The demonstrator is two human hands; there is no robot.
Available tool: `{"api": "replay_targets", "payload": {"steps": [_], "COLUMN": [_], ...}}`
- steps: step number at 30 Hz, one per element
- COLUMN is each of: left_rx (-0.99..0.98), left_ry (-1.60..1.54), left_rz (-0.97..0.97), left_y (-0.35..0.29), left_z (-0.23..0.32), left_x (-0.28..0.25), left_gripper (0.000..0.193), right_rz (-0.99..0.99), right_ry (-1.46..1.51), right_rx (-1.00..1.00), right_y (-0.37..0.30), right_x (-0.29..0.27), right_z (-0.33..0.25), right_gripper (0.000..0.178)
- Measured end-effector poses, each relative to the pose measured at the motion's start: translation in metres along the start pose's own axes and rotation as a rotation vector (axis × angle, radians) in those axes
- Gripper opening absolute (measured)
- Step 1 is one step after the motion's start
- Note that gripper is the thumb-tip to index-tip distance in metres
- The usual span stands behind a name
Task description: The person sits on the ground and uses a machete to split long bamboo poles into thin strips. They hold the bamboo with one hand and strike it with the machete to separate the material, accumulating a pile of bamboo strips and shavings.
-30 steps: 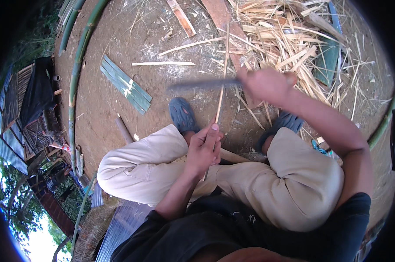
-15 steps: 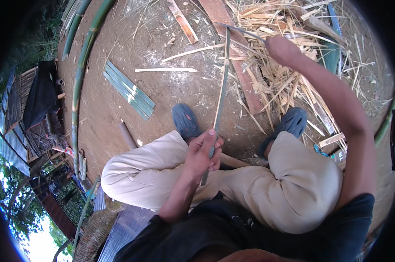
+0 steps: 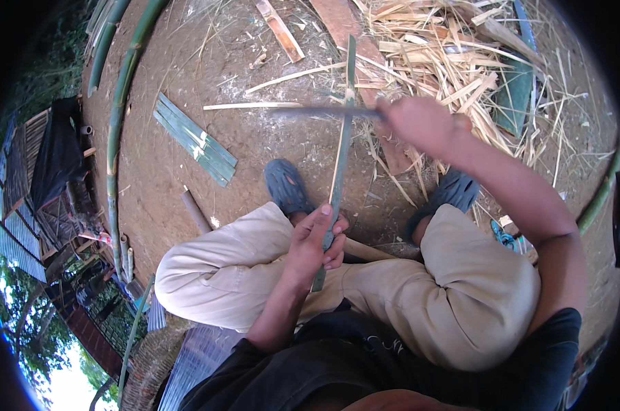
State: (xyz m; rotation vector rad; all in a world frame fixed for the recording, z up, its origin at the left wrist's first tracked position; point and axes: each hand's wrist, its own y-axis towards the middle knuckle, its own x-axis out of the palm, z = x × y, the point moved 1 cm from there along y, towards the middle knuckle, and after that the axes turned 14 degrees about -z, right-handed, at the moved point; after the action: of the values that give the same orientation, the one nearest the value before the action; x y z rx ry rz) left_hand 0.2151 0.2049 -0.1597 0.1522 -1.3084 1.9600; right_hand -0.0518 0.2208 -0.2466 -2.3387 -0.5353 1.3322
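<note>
Between my knees, my left hand [image 3: 315, 241] is closed around the lower part of a long bamboo strip [image 3: 341, 154]. The strip points away from me, green skin along one side and pale wood along the other, with a pale node in its upper part. My right hand [image 3: 423, 125] grips a knife [image 3: 303, 111] whose handle is hidden in the fist. Its long dark blade is smeared by motion and lies crosswise over the strip's upper part; whether it touches the strip I cannot tell.
Cut green bamboo slats [image 3: 195, 140] lie on the ground to the left. A heap of pale shavings [image 3: 433, 58] spreads at the far right beside a reddish plank [image 3: 341, 24]. Long bamboo poles [image 3: 116, 130] curve along the left. My feet wear dark clogs [image 3: 287, 186].
My right hand has moved nearer to me and slightly left, bringing the knife from the strip's far tip to below the node. My left hand keeps its hold.
</note>
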Motion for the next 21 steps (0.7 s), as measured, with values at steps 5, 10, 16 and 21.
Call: {"api": "replay_targets", "payload": {"steps": [5, 10, 16, 21], "left_rx": [-0.006, 0.006, -0.006, 0.005], "left_ry": [-0.023, 0.012, 0.027, 0.037], "left_rz": [-0.027, -0.045, -0.004, -0.055], "left_y": [0.001, 0.001, -0.001, 0.004], "left_z": [0.002, 0.001, 0.002, 0.0], "left_x": [0.004, -0.001, 0.0, -0.005], "left_gripper": [0.03, 0.031, 0.031, 0.03], "right_rz": [0.035, -0.066, -0.125, 0.081], "right_ry": [-0.083, -0.095, -0.074, -0.237], "right_rx": [0.079, 0.177, 0.138, 0.346], "right_y": [0.007, 0.015, 0.023, 0.039], "right_x": [-0.017, -0.022, -0.024, -0.038], "right_z": [0.01, 0.033, 0.022, 0.112], "right_gripper": [0.02, 0.019, 0.022, 0.023]}}
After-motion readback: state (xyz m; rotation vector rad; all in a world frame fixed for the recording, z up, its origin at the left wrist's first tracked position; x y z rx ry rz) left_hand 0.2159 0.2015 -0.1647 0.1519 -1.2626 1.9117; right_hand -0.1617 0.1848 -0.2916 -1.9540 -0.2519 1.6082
